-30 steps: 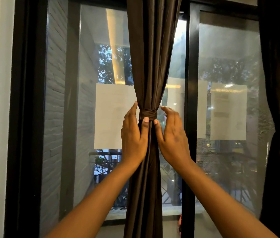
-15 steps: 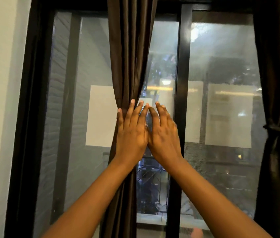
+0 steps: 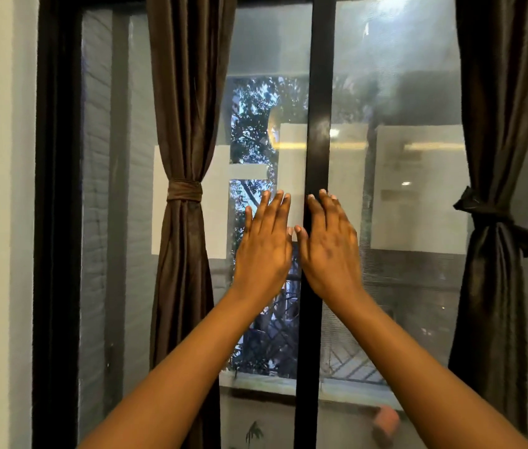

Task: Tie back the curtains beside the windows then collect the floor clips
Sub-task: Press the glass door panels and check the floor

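The left curtain [image 3: 185, 124] and right curtain [image 3: 496, 124] hang cinched by a band [image 3: 184, 191] and a knot [image 3: 483, 209]. Left hand [image 3: 264, 251] and right hand [image 3: 329, 251] hover flat-fingered, holding nothing. No floor clips show; looking down before reaching seems wise.

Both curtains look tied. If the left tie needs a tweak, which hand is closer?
Left. The left hand is open, nearer the tie band on the left curtain; the right hand, also open, sits beyond it across the window bar.
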